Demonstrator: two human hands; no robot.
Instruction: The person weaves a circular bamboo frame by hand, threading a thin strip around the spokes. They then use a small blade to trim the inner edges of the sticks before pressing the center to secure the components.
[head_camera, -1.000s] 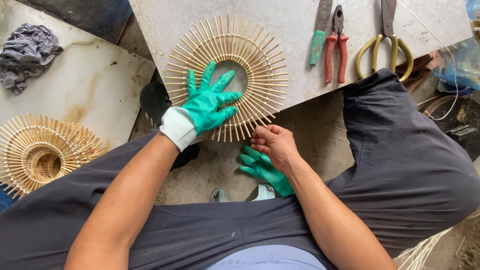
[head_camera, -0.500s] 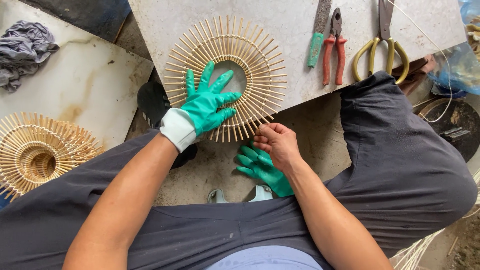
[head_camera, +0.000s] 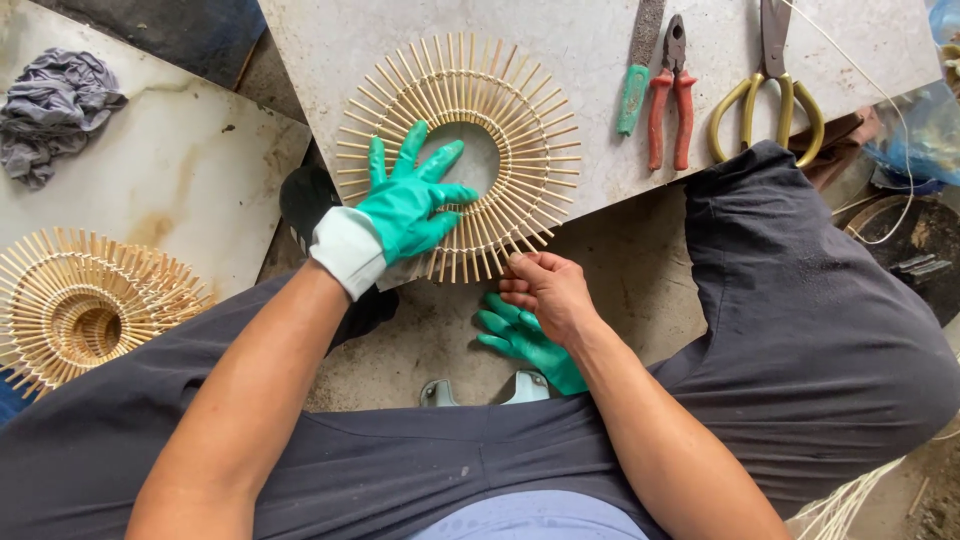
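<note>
A round bamboo-stick ring (head_camera: 520, 110) lies on a grey stone slab (head_camera: 600, 30), its near edge hanging past the slab. My left hand (head_camera: 410, 205), in a green glove with a white cuff, presses flat on the ring's lower left with fingers spread. My right hand (head_camera: 545, 290) is bare; its fingertips pinch the tips of the sticks at the ring's near edge. A loose green glove (head_camera: 520, 340) lies on the floor just under my right hand.
A green-handled file (head_camera: 637, 80), red-handled pliers (head_camera: 670, 100) and yellow-handled shears (head_camera: 765, 100) lie on the slab to the right. A stack of finished bamboo rings (head_camera: 85, 305) and a grey rag (head_camera: 55, 105) rest on a tile at left. My knees flank the floor gap.
Both hands stay almost still on the ring; my right fingers shift slightly along its near edge.
</note>
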